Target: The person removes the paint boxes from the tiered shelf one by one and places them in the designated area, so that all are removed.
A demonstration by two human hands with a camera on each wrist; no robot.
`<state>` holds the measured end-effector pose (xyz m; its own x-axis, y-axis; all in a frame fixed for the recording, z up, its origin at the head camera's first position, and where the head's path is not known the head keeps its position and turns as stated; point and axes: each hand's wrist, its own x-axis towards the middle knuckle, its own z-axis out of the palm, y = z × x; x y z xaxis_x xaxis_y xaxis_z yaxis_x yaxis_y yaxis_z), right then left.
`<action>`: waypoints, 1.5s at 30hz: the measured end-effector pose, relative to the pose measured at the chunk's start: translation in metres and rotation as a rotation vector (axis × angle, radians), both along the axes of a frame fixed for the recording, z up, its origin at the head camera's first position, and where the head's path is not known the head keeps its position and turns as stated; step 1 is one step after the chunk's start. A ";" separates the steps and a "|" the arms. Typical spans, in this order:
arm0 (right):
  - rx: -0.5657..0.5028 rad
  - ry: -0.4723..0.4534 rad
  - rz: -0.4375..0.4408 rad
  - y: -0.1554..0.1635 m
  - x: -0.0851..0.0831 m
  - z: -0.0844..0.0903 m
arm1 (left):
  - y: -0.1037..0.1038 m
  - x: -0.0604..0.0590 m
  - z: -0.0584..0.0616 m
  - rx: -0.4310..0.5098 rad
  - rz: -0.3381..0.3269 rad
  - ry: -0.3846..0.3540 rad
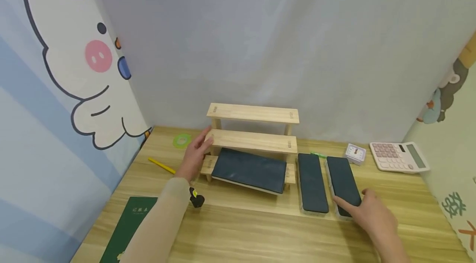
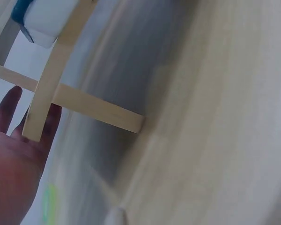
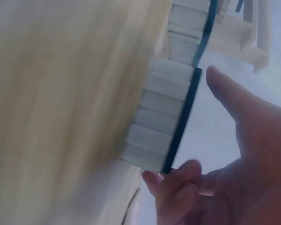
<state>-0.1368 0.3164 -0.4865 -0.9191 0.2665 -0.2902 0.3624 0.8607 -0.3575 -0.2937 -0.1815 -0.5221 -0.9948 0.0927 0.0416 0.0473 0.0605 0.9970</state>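
A: Where is the left hand [image 1: 195,156]?

B: Left of centre in the head view; its fingers lie straight against the left end of the wooden stepped rack [image 1: 253,141], touching the middle step; it grips nothing; the left wrist view shows the palm [image 2: 14,159] flat beside the rack's slats [image 2: 79,101].

A: And the right hand [image 1: 372,213]?

B: Lower right of the frame; its fingertips rest on the near end of the rightmost dark eraser [image 1: 343,184], thumb apart; the fingers are only loosely bent, not closed round it; the right wrist view shows them at the edge of the eraser [image 3: 178,122].

A: What lies about them?

B: A second dark eraser [image 1: 312,186] lies just beside it on the worktop [image 1: 260,230]; a third, wider one [image 1: 247,170] leans on the rack's lowest step; a pink calculator [image 1: 399,156] sits at right, a green notebook [image 1: 130,223] at lower left.
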 end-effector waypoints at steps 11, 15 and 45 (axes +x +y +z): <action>-0.298 0.358 0.335 -0.051 -0.020 0.010 | 0.000 0.035 -0.016 0.120 0.025 -0.156; -0.379 0.402 0.513 -0.083 -0.029 0.009 | 0.001 0.046 -0.023 0.132 0.020 -0.159; -0.084 0.324 0.612 -0.160 -0.074 -0.003 | 0.002 0.061 -0.037 0.101 0.022 -0.086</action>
<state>-0.2105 0.1568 -0.4891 -0.9405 -0.3388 0.0275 -0.3156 0.8406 -0.4402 -0.2328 -0.1797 -0.5593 -0.9969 0.0706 -0.0358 -0.0387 -0.0401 0.9984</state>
